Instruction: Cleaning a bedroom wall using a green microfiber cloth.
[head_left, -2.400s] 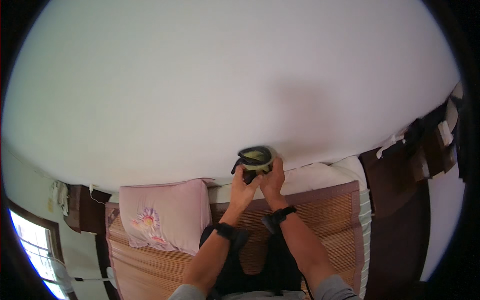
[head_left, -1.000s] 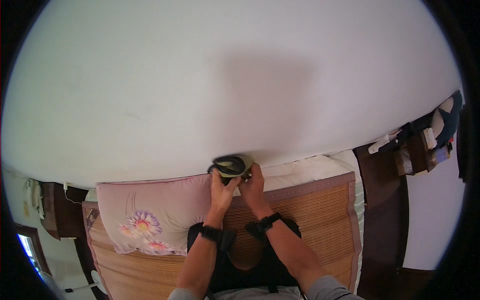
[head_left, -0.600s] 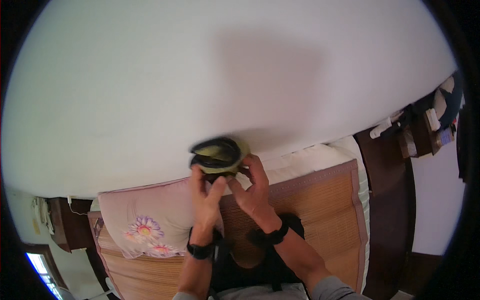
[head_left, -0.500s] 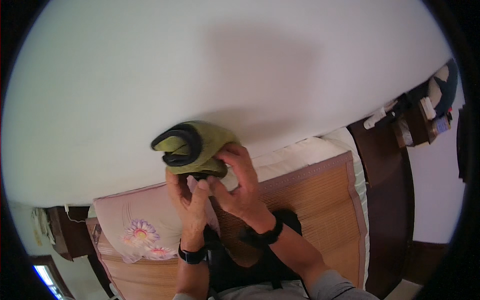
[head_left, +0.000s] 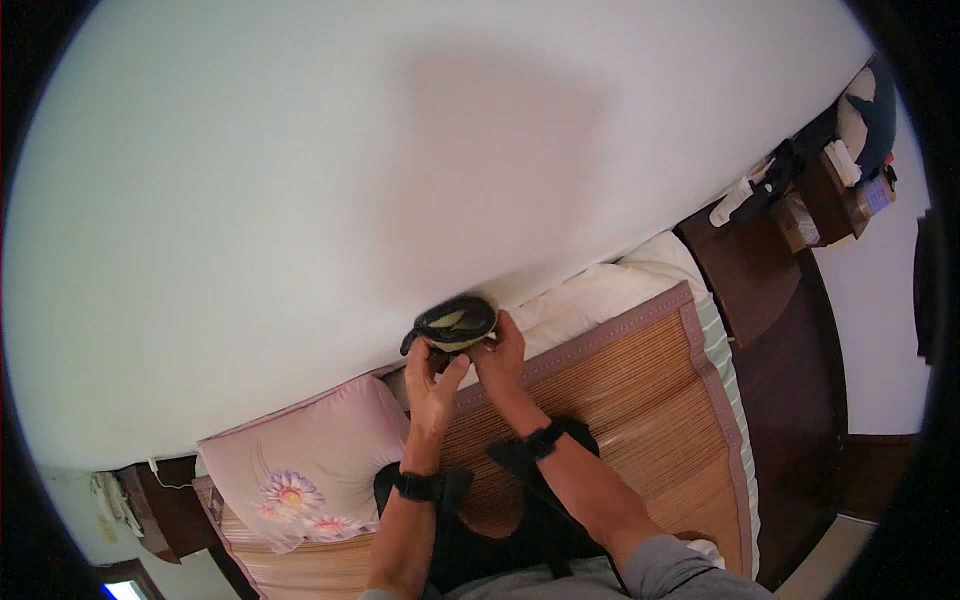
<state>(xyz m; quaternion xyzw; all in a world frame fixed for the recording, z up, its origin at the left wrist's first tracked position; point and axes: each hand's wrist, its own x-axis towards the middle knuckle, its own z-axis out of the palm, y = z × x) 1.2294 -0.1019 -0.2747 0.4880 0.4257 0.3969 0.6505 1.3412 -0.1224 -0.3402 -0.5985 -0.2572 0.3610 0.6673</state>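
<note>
Both my hands hold up a soft olive-green cloth item with thick black edging [head_left: 458, 318], close to the white wall. It is folded so that its black rim loops round a green inside; its exact kind does not show. My left hand [head_left: 434, 388] grips its lower left part, with the thumb pointing up at the underside. My right hand [head_left: 503, 357] is closed round its lower right side, and the fingertips are partly hidden by the cloth. Each wrist wears a black band.
Below my hands is a bed with a woven bamboo mat [head_left: 640, 400] edged in brown. A pink flowered pillow [head_left: 330, 450] lies to the left against the wall [head_left: 250, 220]. At the far right, a dark wooden cabinet [head_left: 745, 275] carries a white bottle [head_left: 730, 203] and a plush toy [head_left: 868, 115].
The green item has moved right and down and turned, so its black-rimmed opening faces up more. Both hands moved with it, and the view has shifted slightly.
</note>
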